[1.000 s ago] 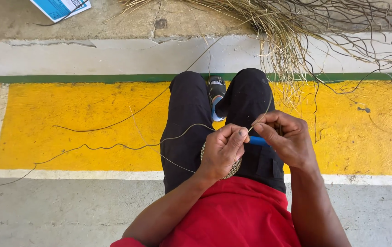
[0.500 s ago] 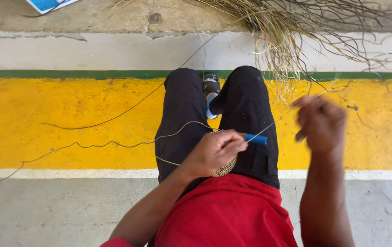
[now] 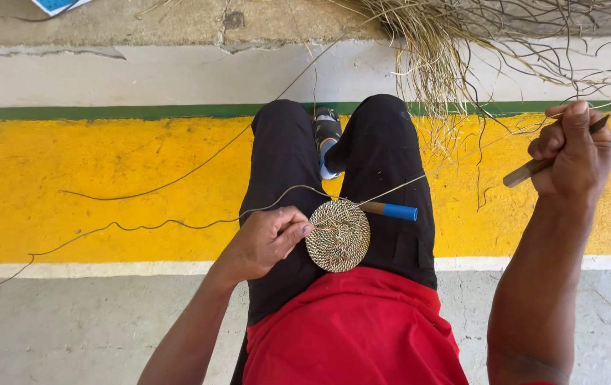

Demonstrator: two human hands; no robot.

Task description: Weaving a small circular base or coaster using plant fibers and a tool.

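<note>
I see my right hand (image 3: 572, 150) has moved away from the lap, out toward 2 o'clock, and it draws the fibre strand (image 3: 419, 178) tight; its fingers are closed around a thin tool (image 3: 526, 171). My left hand (image 3: 266, 239) stays on my thigh, fingers pinching the small round woven disc (image 3: 338, 235) at its 9 o'clock edge. So this stitch is now pulled through, I judge.
</note>
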